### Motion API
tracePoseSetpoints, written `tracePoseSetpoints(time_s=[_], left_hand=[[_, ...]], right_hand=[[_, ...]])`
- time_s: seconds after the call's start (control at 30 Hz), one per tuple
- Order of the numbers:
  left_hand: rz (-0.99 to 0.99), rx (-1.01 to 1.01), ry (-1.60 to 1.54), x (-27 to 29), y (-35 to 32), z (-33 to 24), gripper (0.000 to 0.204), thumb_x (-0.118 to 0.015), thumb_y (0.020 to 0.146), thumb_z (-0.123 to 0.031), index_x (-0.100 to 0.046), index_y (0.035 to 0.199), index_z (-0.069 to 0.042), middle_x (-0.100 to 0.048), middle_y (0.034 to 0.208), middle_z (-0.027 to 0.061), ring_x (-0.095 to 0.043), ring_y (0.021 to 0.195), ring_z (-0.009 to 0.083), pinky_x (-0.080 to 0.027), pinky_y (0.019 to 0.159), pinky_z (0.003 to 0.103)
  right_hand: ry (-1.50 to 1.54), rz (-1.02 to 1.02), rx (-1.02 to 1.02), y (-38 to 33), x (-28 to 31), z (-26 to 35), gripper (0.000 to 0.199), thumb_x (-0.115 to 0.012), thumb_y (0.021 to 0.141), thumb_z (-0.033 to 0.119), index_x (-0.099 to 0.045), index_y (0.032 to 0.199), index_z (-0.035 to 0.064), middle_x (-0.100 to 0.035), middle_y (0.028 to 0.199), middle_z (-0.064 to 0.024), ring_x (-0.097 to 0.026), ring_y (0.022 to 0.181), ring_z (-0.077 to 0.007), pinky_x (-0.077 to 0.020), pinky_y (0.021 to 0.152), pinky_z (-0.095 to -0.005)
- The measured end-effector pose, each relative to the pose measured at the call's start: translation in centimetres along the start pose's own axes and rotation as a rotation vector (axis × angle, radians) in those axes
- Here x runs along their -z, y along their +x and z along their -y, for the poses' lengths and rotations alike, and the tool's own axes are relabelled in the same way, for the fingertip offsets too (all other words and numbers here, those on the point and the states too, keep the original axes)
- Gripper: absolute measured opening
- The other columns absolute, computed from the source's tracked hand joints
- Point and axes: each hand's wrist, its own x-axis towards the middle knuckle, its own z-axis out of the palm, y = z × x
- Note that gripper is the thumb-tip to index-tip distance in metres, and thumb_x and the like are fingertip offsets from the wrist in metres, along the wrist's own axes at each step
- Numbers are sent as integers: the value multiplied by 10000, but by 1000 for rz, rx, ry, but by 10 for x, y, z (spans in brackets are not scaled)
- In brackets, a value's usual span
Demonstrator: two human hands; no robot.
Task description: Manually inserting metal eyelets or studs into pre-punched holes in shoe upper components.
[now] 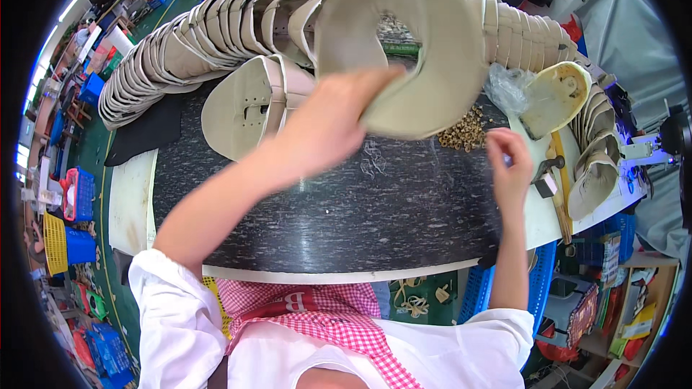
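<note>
My left hand (pixel 339 112) reaches across the table, its fingers closed on the edge of a beige, ring-shaped fabric piece (pixel 447 86) with an open middle. The piece is raised and smeared by motion. Close to a heap of small brass-coloured eyelets (pixel 465 132) hangs my right hand (pixel 510 162), its fingers curled together. Whatever they hold, if anything, is hidden. Left of the raised piece, another beige curved piece (pixel 234 119) with small holes stands on the dark tabletop (pixel 324 209).
Rows of nested beige pieces (pixel 194 39) curve along the far left, with another row (pixel 522 32) at the far right. A yellowish tray (pixel 559 97), a clear plastic bag (pixel 507 88) and a hammer (pixel 551 164) lie right. More beige pieces (pixel 597 173) stand beside them.
</note>
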Motion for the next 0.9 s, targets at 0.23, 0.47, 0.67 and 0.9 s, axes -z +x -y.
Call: tracePoseSetpoints(time_s=[0.23,0.47,0.67,0.9], left_hand=[[440,-9,549,-14,51,106,561,-651,685,-164,-454,1191,-24,-511,1137,155,-464,1091,309,-357,948,384],[-372,155,318,65,-68,23,451,-587,782,-163,-479,1201,-34,-503,1197,135,-446,1141,294,-296,993,392],[-67,369,166,38,-148,69,325,-554,807,-148,-547,1106,-20,-557,1115,134,-464,1108,290,-297,963,409],[-307,334,401,64,-147,56,194,-631,778,-167,-633,928,-43,-582,747,150,-577,689,303,-452,632,329]], right_hand=[[-214,99,-98,47,-7,-76,132,-646,761,97,-628,837,-9,-565,703,-86,-539,635,-156,-432,614,-268],[-178,57,-120,39,1,-77,105,-637,787,80,-615,830,-14,-558,668,-48,-480,605,-94,-404,577,-237],[-229,106,-97,39,-4,-78,119,-623,804,79,-612,859,-25,-590,719,-43,-507,626,-91,-423,600,-231],[83,-70,-159,36,4,-60,117,-580,846,67,-623,931,-2,-609,814,-17,-557,726,-80,-446,659,-208]])
